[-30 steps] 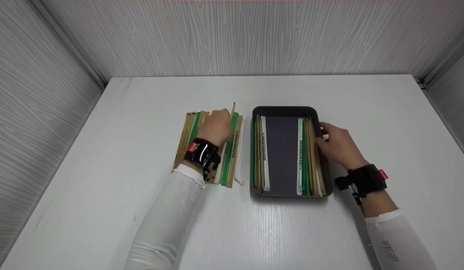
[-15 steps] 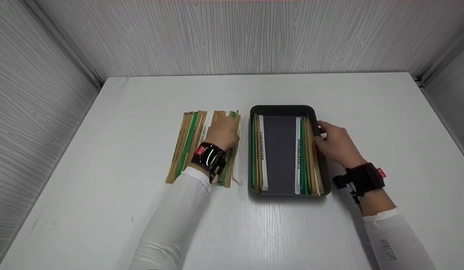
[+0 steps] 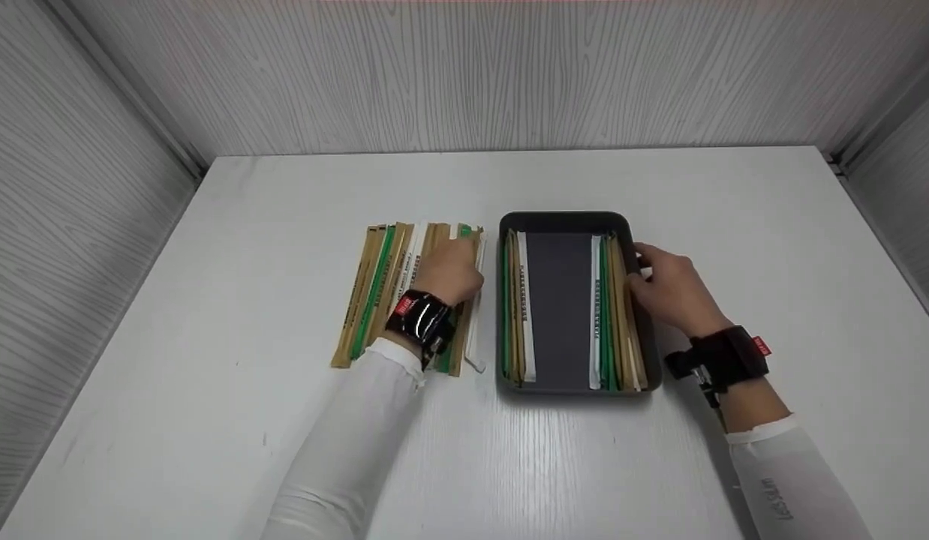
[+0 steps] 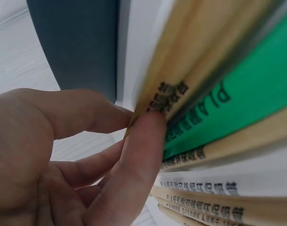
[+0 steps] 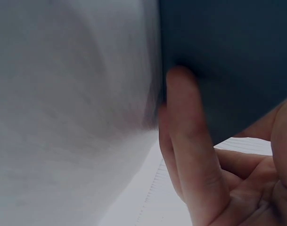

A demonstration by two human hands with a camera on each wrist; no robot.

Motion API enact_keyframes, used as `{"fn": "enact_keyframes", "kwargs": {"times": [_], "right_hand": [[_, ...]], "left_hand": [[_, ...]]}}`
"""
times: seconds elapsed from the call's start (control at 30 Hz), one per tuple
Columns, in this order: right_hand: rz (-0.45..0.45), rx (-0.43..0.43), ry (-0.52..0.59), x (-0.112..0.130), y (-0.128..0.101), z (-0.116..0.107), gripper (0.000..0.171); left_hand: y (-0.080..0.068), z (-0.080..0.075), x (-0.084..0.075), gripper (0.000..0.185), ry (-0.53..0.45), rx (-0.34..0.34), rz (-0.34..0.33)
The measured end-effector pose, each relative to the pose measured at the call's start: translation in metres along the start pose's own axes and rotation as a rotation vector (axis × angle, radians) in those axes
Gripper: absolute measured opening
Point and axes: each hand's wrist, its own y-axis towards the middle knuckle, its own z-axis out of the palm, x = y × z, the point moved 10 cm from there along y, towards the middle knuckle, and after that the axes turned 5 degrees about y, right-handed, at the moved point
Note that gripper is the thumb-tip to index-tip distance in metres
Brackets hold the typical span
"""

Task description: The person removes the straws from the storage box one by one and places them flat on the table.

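A pile of long paper sleeves (image 3: 382, 289) in tan, green and white lies on the white table, left of a dark tray (image 3: 563, 220). My left hand (image 3: 455, 268) rests on the pile's right side. In the left wrist view its thumb and forefinger (image 4: 145, 141) pinch the end of a tan sleeve (image 4: 204, 52) above a green sleeve (image 4: 249, 96). More sleeves line the tray's left side (image 3: 518, 300) and right side (image 3: 616, 307). My right hand (image 3: 652, 276) grips the tray's right rim, fingers (image 5: 190, 141) flat against its outer wall (image 5: 228, 56).
The white table (image 3: 209, 420) is enclosed by grey wood-grain walls at the back (image 3: 464, 75), left and right. The tray's dark floor (image 3: 560, 307) is bare down the middle. Both wrists carry black cameras.
A second ago my left hand held one tan sleeve tilted up above the pile. That sleeve has come down, and the hand has drawn back a little. The right hand stays on the tray.
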Motion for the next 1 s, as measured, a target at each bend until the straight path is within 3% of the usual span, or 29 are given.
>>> {"fn": "enact_keyframes", "kwargs": {"times": [0.2,0.4,0.53,0.67,0.83,1.0], "right_hand": [[-0.003,0.002,-0.001,0.001,0.001,0.0,0.054],[-0.003,0.003,-0.002,0.001,0.001,0.0,0.054],[-0.01,-0.002,-0.007,0.002,0.001,0.0,0.053],[-0.016,-0.008,-0.01,0.002,0.001,0.0,0.053],[-0.009,-0.005,-0.006,0.001,0.001,0.0,0.053],[-0.007,-0.004,-0.011,0.002,0.002,0.001,0.053]], "left_hand": [[-0.003,-0.002,-0.001,0.009,-0.041,0.009,-0.004],[-0.004,-0.019,-0.01,0.012,-0.025,-0.033,0.024],[-0.005,-0.034,-0.024,0.018,-0.013,-0.072,0.054],[-0.008,-0.043,-0.052,0.016,-0.011,-0.08,0.105],[-0.009,-0.032,-0.091,0.022,0.029,-0.056,0.17],[-0.001,-0.007,-0.118,0.041,0.148,-0.002,0.165]]}}
